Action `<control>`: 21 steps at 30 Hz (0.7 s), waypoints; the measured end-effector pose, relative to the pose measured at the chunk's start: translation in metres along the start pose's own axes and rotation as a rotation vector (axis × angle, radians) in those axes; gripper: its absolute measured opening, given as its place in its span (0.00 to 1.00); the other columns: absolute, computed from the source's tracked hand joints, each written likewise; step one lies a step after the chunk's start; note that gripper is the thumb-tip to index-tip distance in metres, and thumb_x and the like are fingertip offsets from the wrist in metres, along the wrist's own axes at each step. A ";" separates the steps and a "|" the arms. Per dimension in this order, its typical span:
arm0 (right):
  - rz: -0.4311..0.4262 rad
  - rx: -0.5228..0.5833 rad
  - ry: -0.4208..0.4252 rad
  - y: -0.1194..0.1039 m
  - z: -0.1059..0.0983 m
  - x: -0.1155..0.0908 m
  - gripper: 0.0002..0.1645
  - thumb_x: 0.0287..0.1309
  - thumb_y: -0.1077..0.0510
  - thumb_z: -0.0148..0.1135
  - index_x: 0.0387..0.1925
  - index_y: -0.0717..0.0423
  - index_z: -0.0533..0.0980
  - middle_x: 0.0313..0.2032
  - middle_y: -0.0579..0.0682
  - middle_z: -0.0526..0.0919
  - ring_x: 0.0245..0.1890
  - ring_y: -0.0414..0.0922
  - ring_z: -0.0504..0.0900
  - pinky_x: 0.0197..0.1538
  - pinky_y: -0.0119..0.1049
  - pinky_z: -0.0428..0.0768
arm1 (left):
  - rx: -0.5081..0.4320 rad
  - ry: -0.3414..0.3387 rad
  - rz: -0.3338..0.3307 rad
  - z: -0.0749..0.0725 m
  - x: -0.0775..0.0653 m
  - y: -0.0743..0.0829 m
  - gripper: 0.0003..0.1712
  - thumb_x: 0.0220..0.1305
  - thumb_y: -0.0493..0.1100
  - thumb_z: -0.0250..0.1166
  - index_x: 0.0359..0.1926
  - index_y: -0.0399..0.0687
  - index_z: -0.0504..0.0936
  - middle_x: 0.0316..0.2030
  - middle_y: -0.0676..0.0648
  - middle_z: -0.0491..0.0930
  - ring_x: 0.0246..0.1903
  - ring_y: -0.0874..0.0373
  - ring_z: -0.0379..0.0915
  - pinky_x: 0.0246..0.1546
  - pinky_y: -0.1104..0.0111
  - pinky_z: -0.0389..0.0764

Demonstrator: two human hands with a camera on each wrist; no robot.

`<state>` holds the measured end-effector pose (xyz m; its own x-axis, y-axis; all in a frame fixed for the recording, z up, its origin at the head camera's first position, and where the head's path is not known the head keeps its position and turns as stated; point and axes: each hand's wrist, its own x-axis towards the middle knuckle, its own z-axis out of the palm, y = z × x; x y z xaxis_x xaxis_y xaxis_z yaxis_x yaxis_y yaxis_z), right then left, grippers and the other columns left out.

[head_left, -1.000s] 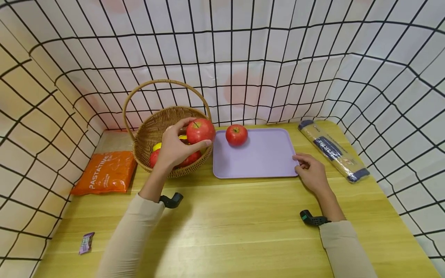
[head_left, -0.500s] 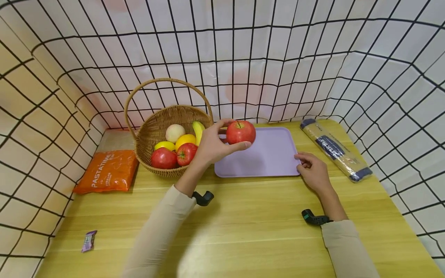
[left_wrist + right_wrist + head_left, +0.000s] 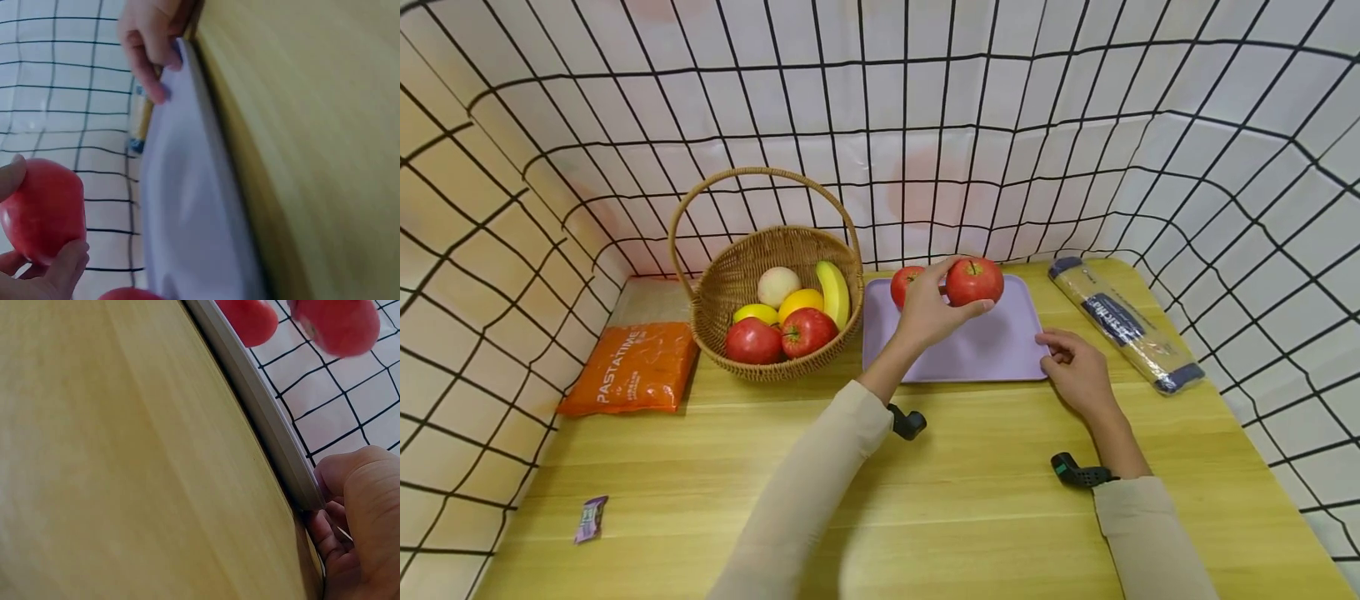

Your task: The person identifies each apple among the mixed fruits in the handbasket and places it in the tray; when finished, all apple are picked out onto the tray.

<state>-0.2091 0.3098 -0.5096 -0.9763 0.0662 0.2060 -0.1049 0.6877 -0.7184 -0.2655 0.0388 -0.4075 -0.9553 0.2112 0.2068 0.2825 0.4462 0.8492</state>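
In the head view my left hand [image 3: 925, 310] holds a red apple [image 3: 974, 282] between thumb and fingers, raised over the right half of a lilac tray [image 3: 992, 354]. The left wrist view shows that apple [image 3: 45, 209] clear of the tray surface. A second red apple [image 3: 904, 287] sits at the tray's back left, partly covered by my left hand. At the tray's right edge my right hand [image 3: 1077, 373] pinches the rim. Close up in the right wrist view, the thumb [image 3: 344, 472] lies along the tray corner, with the other fingers curled below.
A wicker basket [image 3: 760, 250] left of the tray holds two apples, a banana [image 3: 833, 296], a peach [image 3: 777, 286] and yellow fruit. An orange pasta bag [image 3: 632, 367] lies farther left, a long clear packet [image 3: 1120, 321] at right. One small purple wrapper [image 3: 591, 518] is front left. Wire grid surrounds the table.
My left hand has carried the apple rightward from above the basket to over the tray's right half, uncovering the fruit in the basket. The right hand has stayed at the tray's edge.
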 end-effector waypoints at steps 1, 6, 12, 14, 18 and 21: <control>0.000 -0.002 -0.001 0.000 0.000 0.000 0.22 0.62 0.66 0.61 0.57 0.59 0.83 0.60 0.57 0.81 0.41 0.42 0.74 0.38 0.16 0.69 | -0.007 0.001 -0.005 0.005 0.002 -0.001 0.48 0.54 0.57 0.80 0.74 0.55 0.70 0.68 0.48 0.75 0.58 0.51 0.76 0.55 0.59 0.82; -0.004 -0.001 -0.003 -0.001 -0.001 0.001 0.22 0.62 0.67 0.61 0.57 0.59 0.83 0.61 0.58 0.81 0.41 0.43 0.74 0.38 0.16 0.69 | -0.034 0.005 -0.046 0.025 0.009 -0.007 0.45 0.55 0.53 0.80 0.73 0.61 0.71 0.69 0.51 0.74 0.64 0.51 0.72 0.62 0.55 0.79; -0.009 -0.002 -0.007 -0.003 -0.002 0.001 0.22 0.62 0.66 0.61 0.57 0.60 0.83 0.62 0.59 0.80 0.40 0.41 0.74 0.38 0.15 0.69 | -0.059 0.044 -0.082 0.046 0.019 -0.018 0.43 0.57 0.49 0.79 0.72 0.60 0.71 0.69 0.50 0.74 0.68 0.48 0.68 0.66 0.52 0.74; -0.010 -0.002 -0.004 -0.004 -0.003 0.000 0.22 0.61 0.67 0.61 0.57 0.60 0.83 0.61 0.59 0.81 0.40 0.40 0.74 0.38 0.15 0.69 | -0.045 0.053 -0.092 0.054 0.022 -0.021 0.43 0.58 0.48 0.79 0.72 0.59 0.71 0.69 0.49 0.74 0.68 0.47 0.67 0.67 0.52 0.73; -0.008 -0.004 0.006 -0.004 -0.003 -0.001 0.22 0.61 0.67 0.61 0.56 0.60 0.83 0.61 0.58 0.81 0.40 0.40 0.74 0.38 0.15 0.69 | -0.046 0.080 -0.127 0.068 0.028 -0.026 0.43 0.58 0.45 0.78 0.73 0.56 0.69 0.69 0.48 0.73 0.70 0.47 0.65 0.69 0.52 0.71; -0.007 0.002 0.003 -0.006 -0.001 -0.001 0.22 0.61 0.67 0.61 0.56 0.60 0.83 0.61 0.58 0.81 0.41 0.42 0.75 0.38 0.15 0.69 | -0.059 0.122 -0.151 0.074 0.031 -0.031 0.44 0.58 0.43 0.78 0.73 0.55 0.69 0.68 0.48 0.74 0.70 0.48 0.66 0.69 0.53 0.71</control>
<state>-0.2077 0.3064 -0.5054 -0.9750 0.0632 0.2129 -0.1123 0.6865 -0.7184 -0.2980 0.0954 -0.4634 -0.9910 0.0370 0.1288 0.1326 0.4119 0.9015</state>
